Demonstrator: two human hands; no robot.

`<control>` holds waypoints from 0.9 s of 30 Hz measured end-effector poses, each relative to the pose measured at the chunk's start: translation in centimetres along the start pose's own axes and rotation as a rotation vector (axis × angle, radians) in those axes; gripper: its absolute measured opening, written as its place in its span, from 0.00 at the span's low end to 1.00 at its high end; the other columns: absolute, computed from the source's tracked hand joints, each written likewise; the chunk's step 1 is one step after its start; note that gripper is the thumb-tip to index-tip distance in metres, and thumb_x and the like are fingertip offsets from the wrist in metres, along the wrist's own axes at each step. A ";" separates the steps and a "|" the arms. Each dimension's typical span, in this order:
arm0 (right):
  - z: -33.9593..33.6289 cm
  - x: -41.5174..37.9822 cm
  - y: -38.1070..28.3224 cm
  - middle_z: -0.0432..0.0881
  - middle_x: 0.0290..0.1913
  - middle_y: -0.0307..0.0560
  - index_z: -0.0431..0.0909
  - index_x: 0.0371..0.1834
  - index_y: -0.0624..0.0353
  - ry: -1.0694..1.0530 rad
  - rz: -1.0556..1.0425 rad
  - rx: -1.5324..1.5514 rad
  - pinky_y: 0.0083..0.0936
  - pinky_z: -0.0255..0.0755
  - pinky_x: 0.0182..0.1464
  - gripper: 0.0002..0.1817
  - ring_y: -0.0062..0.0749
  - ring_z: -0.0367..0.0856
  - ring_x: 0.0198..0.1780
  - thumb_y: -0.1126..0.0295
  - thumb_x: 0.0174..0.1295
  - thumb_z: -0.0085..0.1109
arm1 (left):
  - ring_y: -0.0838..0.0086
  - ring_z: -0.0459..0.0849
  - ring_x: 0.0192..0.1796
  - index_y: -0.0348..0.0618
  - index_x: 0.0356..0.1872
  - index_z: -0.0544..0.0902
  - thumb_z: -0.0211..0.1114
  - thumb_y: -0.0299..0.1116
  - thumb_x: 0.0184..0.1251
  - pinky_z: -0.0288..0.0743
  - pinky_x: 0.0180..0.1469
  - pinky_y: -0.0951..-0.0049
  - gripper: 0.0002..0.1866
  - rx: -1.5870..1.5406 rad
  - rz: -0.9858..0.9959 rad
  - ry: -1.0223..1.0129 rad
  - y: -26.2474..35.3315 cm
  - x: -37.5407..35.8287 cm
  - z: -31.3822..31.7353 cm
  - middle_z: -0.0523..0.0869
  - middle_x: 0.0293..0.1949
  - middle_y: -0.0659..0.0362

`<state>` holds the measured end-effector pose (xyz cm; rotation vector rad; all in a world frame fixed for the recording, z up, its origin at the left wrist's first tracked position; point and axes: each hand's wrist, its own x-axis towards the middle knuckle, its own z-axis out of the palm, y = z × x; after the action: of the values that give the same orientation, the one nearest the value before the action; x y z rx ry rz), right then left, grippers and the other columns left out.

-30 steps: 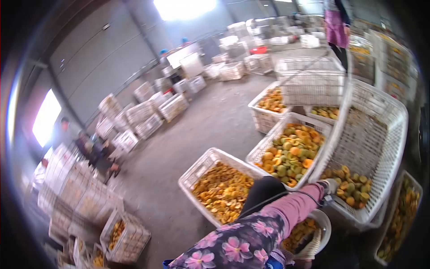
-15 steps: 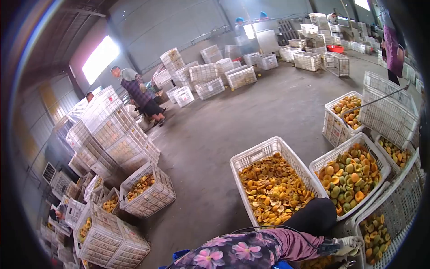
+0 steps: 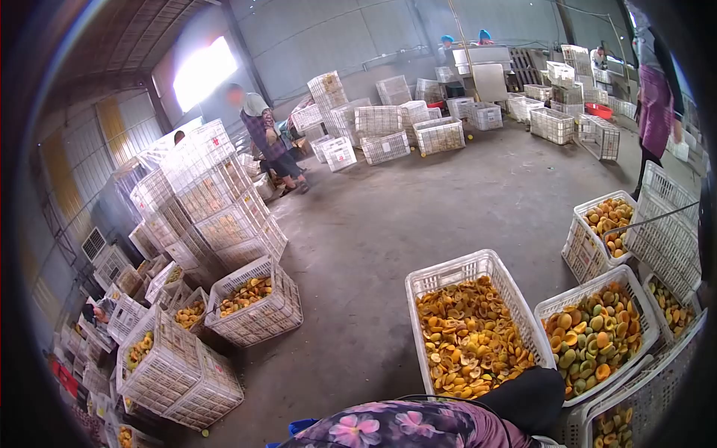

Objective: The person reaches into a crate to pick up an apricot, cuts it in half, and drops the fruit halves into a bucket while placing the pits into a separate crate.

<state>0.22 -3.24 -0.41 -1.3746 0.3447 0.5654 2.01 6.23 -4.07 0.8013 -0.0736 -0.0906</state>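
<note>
The 2 hands of the person lie outside the view, below the bottom edge, so I cannot tell how far open they are or whether they have hold of anything. Of the arms, 1 floral sleeve with a pink lower part reaches along the bottom edge toward the right. Just above it, a black-clothed knee covers the near corner of a white plastic crate, which holds many orange fruit halves. To the right, just beside it, a second white crate contains rounder fruit pieces, orange and greenish. In the lower right corner, a larger mesh crate is partly cut by the frame, with more fruit inside. Across the concrete floor, to the left, another fruit crate stands near a tall crate stack. A person in checked clothing is behind this stack. Far right stands a person with a pink apron, and near the back is a red basin.
</note>
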 end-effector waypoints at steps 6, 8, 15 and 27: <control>-5.6 1.6 3.6 0.76 0.52 0.49 0.70 0.56 0.64 0.023 -0.379 -0.106 0.27 0.66 0.57 0.20 0.29 0.73 0.52 0.61 0.69 0.42 | 0.72 0.77 0.40 0.42 0.44 0.75 0.49 0.32 0.70 0.73 0.45 0.72 0.09 0.118 -0.033 -0.029 -2.1 0.8 0.6 0.79 0.39 0.58; -7.7 1.4 6.9 0.74 0.53 0.54 0.71 0.55 0.64 0.113 -0.694 -0.798 0.32 0.65 0.58 0.18 0.35 0.72 0.54 0.65 0.67 0.42 | 0.71 0.78 0.41 0.41 0.45 0.75 0.49 0.32 0.70 0.73 0.47 0.71 0.10 0.254 -0.050 -0.046 -2.8 1.0 0.6 0.80 0.41 0.58; -5.6 -1.5 6.5 0.78 0.43 0.68 0.68 0.56 0.67 0.229 -0.490 -0.330 0.41 0.70 0.46 0.25 0.60 0.76 0.47 0.58 0.64 0.50 | 0.69 0.80 0.40 0.38 0.40 0.77 0.36 0.55 0.72 0.75 0.48 0.71 0.29 0.447 -0.147 0.057 -6.7 0.5 -0.6 0.83 0.36 0.54; -6.1 -3.0 5.1 0.78 0.45 0.63 0.68 0.55 0.65 0.344 -0.270 -0.366 0.35 0.69 0.49 0.23 0.54 0.76 0.50 0.59 0.64 0.50 | 0.64 0.80 0.47 0.38 0.51 0.73 0.46 0.46 0.73 0.74 0.53 0.67 0.21 0.154 -0.228 0.047 -5.5 -1.7 3.6 0.81 0.42 0.55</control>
<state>-4.52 -9.22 -4.01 -1.8450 0.3335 0.1676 -0.30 0.08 -5.59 0.9630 0.0561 -0.2843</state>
